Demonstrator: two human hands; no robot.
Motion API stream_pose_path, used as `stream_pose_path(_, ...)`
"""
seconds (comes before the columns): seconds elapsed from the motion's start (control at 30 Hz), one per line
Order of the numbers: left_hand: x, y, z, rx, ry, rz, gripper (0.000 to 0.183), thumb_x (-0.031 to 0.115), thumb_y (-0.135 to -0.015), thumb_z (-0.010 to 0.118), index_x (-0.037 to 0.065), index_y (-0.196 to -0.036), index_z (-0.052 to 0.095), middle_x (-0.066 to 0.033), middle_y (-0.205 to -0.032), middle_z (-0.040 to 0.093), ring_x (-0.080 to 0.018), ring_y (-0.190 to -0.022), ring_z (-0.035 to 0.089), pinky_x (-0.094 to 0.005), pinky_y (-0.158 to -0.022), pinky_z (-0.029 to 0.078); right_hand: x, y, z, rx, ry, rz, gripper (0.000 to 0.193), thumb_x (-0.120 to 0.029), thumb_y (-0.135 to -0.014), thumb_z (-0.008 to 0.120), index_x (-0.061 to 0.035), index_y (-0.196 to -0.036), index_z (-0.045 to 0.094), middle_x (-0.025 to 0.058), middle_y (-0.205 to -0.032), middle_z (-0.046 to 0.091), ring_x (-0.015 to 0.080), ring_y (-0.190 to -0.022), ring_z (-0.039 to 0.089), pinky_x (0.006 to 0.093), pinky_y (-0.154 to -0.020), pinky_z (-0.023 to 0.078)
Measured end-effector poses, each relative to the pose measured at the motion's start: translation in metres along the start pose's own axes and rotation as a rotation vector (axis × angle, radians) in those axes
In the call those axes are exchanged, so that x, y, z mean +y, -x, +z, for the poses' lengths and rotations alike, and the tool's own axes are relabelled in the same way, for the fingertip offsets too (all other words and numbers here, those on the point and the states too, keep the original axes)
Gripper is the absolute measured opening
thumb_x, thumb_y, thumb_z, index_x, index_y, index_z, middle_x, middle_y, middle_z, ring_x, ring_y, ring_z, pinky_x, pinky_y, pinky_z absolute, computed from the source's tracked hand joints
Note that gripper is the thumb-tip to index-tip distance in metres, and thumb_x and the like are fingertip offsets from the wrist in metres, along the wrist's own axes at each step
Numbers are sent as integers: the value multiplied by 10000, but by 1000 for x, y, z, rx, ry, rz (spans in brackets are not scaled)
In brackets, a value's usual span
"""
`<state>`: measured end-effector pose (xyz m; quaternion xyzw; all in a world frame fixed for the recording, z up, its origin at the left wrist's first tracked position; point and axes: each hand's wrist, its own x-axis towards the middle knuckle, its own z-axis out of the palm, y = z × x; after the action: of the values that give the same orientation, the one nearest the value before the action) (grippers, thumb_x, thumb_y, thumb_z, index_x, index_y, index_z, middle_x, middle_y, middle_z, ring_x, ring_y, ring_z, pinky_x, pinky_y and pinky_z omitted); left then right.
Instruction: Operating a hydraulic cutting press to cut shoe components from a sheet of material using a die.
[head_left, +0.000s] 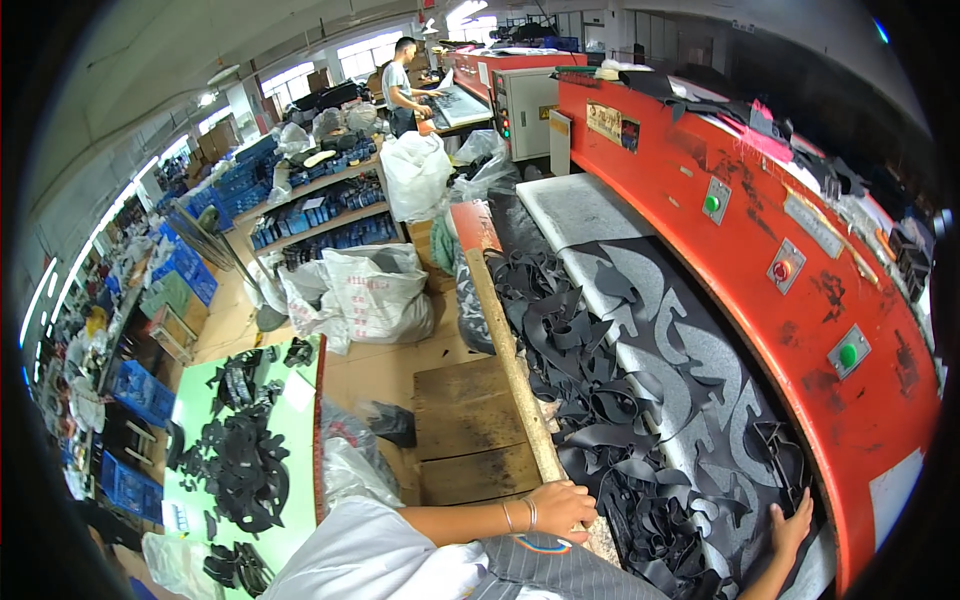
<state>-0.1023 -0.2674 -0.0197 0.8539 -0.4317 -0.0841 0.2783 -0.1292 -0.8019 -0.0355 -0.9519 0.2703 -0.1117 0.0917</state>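
Observation:
My left hand [560, 509] rests on the near end of a long wooden rail [520, 390], its fingers curled over the wood. My right hand [792, 528] lies low on the right, thumb and fingers apart, at the edge of a black sheet [722, 440] on the grey cutting bed [583, 208]. Just beyond its fingertips is a dark, thin-walled frame that looks like a cutting die [778, 450]; whether they touch it I cannot tell. Curved openings in the sheet show the grey bed. Curled black offcuts [600, 405] fill the space between rail and bed.
A red press beam [735, 230] with green and red buttons arches along the right. On the left, a pale green table [300, 440] bears piles of black cut pieces [240, 465]. White sacks [375, 295] and a shelf [320, 232] stand ahead. Another person [398, 85] works farther back.

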Motion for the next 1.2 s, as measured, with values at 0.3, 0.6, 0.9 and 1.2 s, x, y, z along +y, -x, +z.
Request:
stream_pose_path(0.3,10,-10,-26,-2,-28,-137,214,412,-787,693,205,-735,680,46,-748,605,-197,-768,590,-344,-692,470,-35,-26,17,235,-175,-204,622,-203,-638,841,-94,-1200,597,171,-1192,574,359,-1123,513,430,-972,418)
stream_pose_path(0.6,-2,-49,-61,185,491,-89,103,119,-783,720,20,-811,712,-93,-813,699,-213,-802,663,-330,-760,518,-100,46,-98,504,67,-361,565,-153,-575,827,-84,-1097,621,176,-1218,559,359,-1035,536,447,-928,422)
stream_pose_path(0.9,21,-148,-74,-639,1575,-154,610,463,-1025,361,-36,-1359,467,-174,-1285,582,-257,-1154,577,-364,-1003,437,-186,132,-210,250,224,-923,227,-217,-803,626,-229,-1025,671,40,-1190,647,158,-1049,619,409,-1042,384)
stream_pose_path(1.2,65,-123,-56,-469,1711,-125,450,424,-951,582,19,-1142,539,-71,-970,627,-155,-910,604,-297,-837,491,-251,197,-134,244,-308,-343,626,-343,-698,827,-87,-1222,598,171,-1281,520,318,-1151,504,458,-989,369)
